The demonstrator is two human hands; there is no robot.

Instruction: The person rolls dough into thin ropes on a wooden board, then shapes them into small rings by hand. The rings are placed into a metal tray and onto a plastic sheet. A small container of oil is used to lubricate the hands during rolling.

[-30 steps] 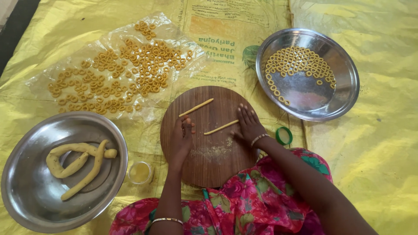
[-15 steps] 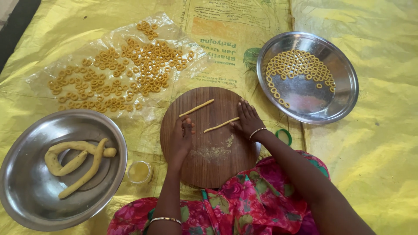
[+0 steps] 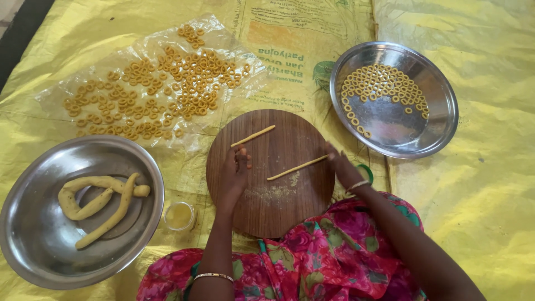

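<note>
A round wooden board (image 3: 278, 206) lies in front of me with two thin dough strips on it. The shorter strip (image 3: 253, 136) lies near the board's far edge. The longer strip (image 3: 297, 168) lies slantwise at the middle. My left hand (image 3: 233, 177) rests flat on the board's left side, fingers together, just below the shorter strip. My right hand (image 3: 344, 170) sits at the board's right edge with its fingertips at the right end of the longer strip. Crumbs of dough dust the board's middle.
A steel bowl (image 3: 33, 245) at the left holds thick dough ropes (image 3: 97, 198). A steel plate (image 3: 440, 120) at the right holds several small dough rings. More rings dry on a clear plastic sheet (image 3: 150, 95). A small cup of oil (image 3: 179, 215) and a green bangle (image 3: 365, 173) lie nearby.
My right hand has slid off the longer strip to the board's right edge, and the strip looks thinner and longer. My left hand has barely moved.
</note>
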